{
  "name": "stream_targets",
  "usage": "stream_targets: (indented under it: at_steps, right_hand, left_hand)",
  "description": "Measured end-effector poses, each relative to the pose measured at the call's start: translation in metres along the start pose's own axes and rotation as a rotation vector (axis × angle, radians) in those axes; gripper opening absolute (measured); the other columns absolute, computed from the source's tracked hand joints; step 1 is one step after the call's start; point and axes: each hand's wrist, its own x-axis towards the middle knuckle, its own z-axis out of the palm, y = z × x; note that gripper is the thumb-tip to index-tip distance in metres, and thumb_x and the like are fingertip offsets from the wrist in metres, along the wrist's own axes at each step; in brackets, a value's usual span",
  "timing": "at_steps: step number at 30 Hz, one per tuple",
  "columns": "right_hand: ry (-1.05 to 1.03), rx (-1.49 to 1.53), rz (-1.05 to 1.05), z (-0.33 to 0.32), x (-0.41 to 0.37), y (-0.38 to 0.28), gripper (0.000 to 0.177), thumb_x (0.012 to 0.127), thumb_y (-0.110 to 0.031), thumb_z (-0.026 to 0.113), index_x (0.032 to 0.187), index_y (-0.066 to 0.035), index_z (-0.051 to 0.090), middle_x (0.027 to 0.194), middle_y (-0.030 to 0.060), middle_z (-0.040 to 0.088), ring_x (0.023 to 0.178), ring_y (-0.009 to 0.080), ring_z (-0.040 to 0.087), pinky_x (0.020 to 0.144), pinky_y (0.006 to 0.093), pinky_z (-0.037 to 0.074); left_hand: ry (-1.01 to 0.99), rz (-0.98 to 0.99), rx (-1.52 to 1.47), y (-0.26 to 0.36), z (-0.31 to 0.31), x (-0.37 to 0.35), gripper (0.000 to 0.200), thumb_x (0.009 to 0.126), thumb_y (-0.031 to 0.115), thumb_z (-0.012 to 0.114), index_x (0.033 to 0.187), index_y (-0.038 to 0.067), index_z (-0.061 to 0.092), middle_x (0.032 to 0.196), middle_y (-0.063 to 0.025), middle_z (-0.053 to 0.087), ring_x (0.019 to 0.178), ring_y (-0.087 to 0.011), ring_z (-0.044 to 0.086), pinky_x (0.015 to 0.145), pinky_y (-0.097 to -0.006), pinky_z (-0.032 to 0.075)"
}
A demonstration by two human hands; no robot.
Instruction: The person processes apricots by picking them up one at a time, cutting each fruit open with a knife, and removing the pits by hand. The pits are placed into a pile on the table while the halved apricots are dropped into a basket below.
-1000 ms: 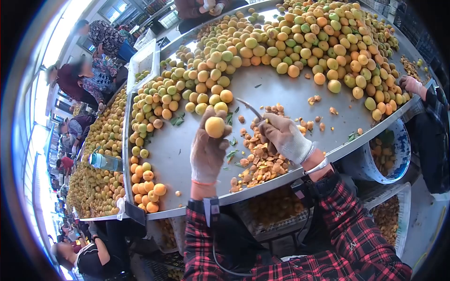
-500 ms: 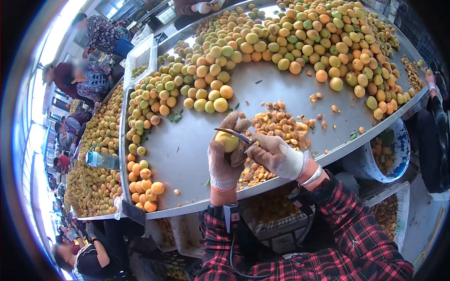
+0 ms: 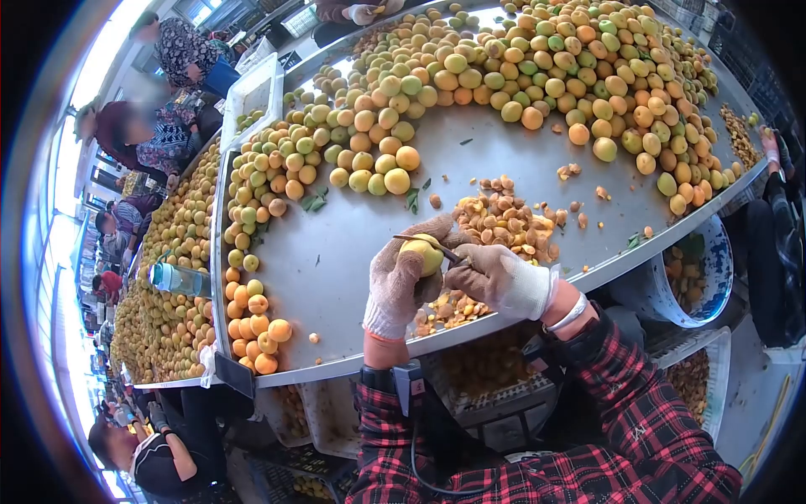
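Both hands have come down and nearer the front edge since a second ago, when the fruit was held up and the blade stood clear of it; now the blade lies across the fruit.

Far left, a water bottle [image 3: 178, 280] lies on its side at the gap between this desk [image 3: 336, 277] and the next one, just beside the left rim. Next to it a small cluster of orange fruit [image 3: 256, 323] runs along that rim down to the front corner. Right of the cluster is the widest bare stretch of metal, open from the front edge up to the big heap of fruit [image 3: 520, 76] that curves around the back and right side.

The left hand [image 3: 399, 286], gloved, has its grip clenched around the apricot [image 3: 428, 256], which is held above the desk close to the front edge. The knife [image 3: 420, 243] crosses the top of the apricot, touching it. The right hand [image 3: 495, 281], also gloved, has its grip closed on the knife handle and sits touching the left hand's fingers. Just behind and below the hands lies a pile of pits [image 3: 504, 220], spreading to the front edge. Further right, loose pits dot the metal, then the edge falls away to a blue-and-white bucket [image 3: 722, 277] standing below the rim.
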Motion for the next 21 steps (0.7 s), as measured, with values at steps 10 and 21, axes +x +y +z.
stream_targets:
  at_steps: [10,21]
  right_hand:
    - [0.186,-0.075,-0.161,0.014,0.003,0.017,0.016,0.093,-0.016,0.065,0.100,-0.002,0.060,0.083,0.0176,0.065,0.079,0.0306,0.067,0.069,0.0382,0.052]
    - [0.016,-0.378,0.017,0.001,0.009,0.016,0.022,0.094,-0.017,0.065,0.105,0.000,0.059,0.081,0.0184,0.065,0.076,0.0259,0.067,0.068,0.0352,0.051]
  left_hand:
    - [0.169,0.065,-0.412,-0.039,0.030,0.016,0.075,0.095,0.060,0.052,0.131,-0.006,0.051,0.117,-0.0147,0.065,0.102,-0.0211,0.065,0.085,-0.0304,0.056]
    - [0.194,-0.129,0.115,0.002,0.025,0.005,0.052,0.084,-0.008,0.058,0.135,-0.006,0.048,0.124,-0.0132,0.060,0.111,-0.0211,0.062,0.094,-0.0307,0.051]
